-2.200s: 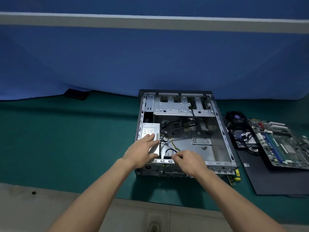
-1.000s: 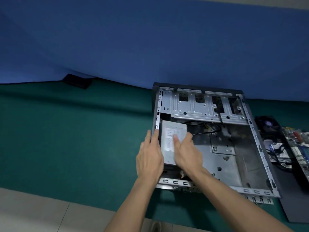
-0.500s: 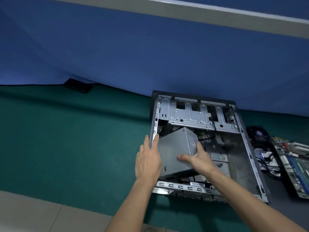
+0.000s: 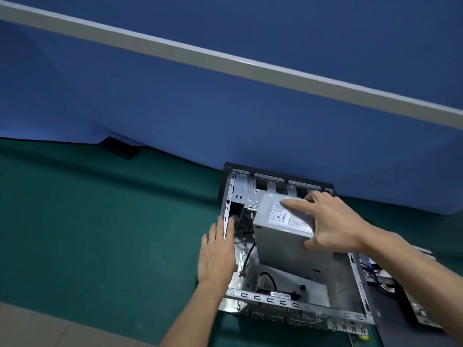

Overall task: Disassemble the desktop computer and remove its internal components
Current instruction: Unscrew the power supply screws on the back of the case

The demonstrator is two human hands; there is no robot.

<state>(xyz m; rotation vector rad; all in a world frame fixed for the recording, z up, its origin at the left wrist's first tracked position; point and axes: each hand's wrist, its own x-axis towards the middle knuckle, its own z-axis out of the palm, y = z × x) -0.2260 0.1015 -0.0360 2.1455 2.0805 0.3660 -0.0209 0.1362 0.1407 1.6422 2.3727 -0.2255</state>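
Observation:
An open grey computer case (image 4: 295, 302) lies on its side on the green table. My right hand (image 4: 330, 224) grips a grey power supply box (image 4: 280, 239) from above, fingers over its labelled top and thumb on its near side, holding it raised and tilted over the case. My left hand (image 4: 216, 254) rests flat with straight fingers against the case's left wall. Black cables (image 4: 246, 256) hang below the box into the case.
At the right edge lie a removed motherboard (image 4: 421, 311) and cables on a black mat (image 4: 411, 331). A small black object (image 4: 119, 147) sits far left by the blue backdrop. A yellow tool tip (image 4: 363, 336) shows below the case. Green cloth spreads out to the left.
My right hand has lifted the power supply higher and turned it, label side up. My left hand has come off the box and moved to the case's left wall.

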